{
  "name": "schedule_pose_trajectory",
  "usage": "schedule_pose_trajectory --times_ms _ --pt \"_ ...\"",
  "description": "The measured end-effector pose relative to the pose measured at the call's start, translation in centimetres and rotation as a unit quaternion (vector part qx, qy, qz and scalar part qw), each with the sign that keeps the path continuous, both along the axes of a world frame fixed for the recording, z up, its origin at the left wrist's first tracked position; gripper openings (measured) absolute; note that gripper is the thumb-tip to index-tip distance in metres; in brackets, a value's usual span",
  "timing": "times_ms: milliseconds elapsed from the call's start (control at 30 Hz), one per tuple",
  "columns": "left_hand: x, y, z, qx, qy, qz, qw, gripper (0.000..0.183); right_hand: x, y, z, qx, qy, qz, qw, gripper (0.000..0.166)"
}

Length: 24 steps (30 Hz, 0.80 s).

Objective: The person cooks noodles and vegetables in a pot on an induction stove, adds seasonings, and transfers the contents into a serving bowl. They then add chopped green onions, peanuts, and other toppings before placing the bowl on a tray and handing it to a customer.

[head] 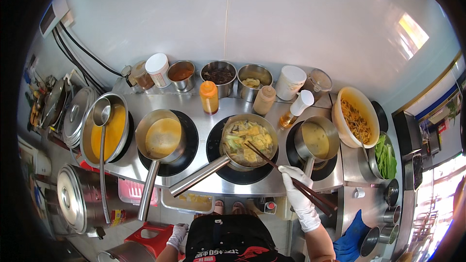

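Note:
My right hand (296, 185), in a white glove, holds a pair of dark chopsticks (271, 162), whose tips reach into a steel saucepan (225, 153) on the middle burner. Broth, greens and yellow pieces of food (256, 138) fill that pan. Down beside the black apron (229, 236) hangs my left hand (178, 234), also gloved; whether its fingers hold anything cannot be told. A second saucepan (154, 171) with yellowish broth stands to the left, and another (316, 140) to the right, close beyond my right hand. The middle pan's handle points toward the lower left.
A large bowl of orange soup (109, 134) with a long ladle (102, 174) is at left. Squeeze bottles (209, 98) and ingredient pots (218, 76) line the back. At right are a noodle tub (355, 116) and leafy greens (385, 158). A lidded steel pot (71, 198) and red stool (149, 236) stand low left.

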<state>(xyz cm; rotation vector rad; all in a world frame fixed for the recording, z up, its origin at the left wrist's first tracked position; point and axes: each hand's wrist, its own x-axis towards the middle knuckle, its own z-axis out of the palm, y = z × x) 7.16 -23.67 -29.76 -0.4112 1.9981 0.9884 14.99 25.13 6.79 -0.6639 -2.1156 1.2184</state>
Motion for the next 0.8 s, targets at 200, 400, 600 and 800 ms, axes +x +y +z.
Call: schedule_pose_trajectory --times_ms 200,400,600,800 --pt "-0.2 1.5 0.7 0.016 -0.009 0.037 0.999 0.032 0.4 0.8 -2.0 0.019 0.015 0.009 1.0 0.014" --pt "0.1 0.6 -0.3 -0.005 0.004 0.017 1.0 0.033 0.2 0.6 -1.2 0.024 0.005 0.017 1.0 0.015" --pt "0.5 0.3 -0.6 -0.009 -0.002 0.016 1.0 0.033 1.4 0.9 1.2 0.027 0.008 -0.041 0.999 0.013" --pt "0.4 0.4 0.2 0.0 -0.013 0.03 0.999 0.032 0.8 1.0 -0.9 0.006 0.009 0.018 1.0 0.013"
